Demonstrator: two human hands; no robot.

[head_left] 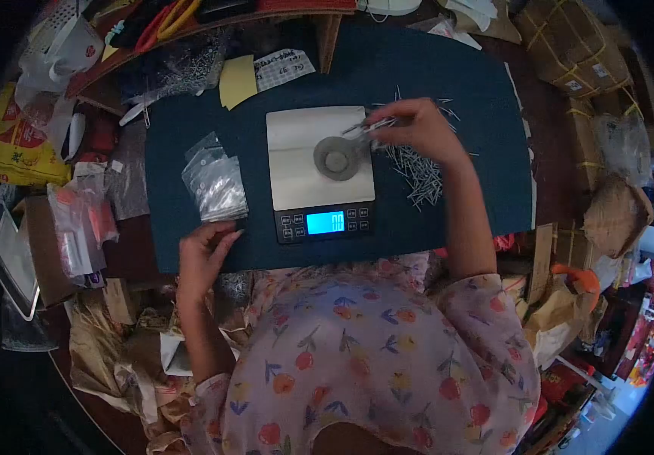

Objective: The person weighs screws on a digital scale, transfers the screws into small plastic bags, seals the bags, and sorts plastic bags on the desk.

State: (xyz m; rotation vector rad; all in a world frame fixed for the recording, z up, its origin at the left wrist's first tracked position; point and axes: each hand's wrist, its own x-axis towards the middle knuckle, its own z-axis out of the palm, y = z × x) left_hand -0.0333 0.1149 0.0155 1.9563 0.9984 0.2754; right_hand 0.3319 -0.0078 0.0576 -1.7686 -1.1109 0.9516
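Note:
My right hand (412, 129) is closed in a pinch on a few thin metal nails (378, 126), just above the right rim of a small round grey dish (325, 161). That dish rests on the pale plate of a digital scale (289, 182), whose lit blue display appears to read zero. To the right lies a loose pile of nails (418, 178), partly under my right forearm. My left hand (209, 250) is at the lower edge of a stack of clear zip bags (219, 186), fingers loosely bent, thumb apart, holding nothing visible.
A dark green mat (463, 91) covers the table. Behind the scale are a yellow note (237, 82) and a handwritten paper (285, 67), below a wooden shelf (266, 10). Cartons (570, 45) stand at right; brown paper (103, 349) and plastic packaging crowd the left.

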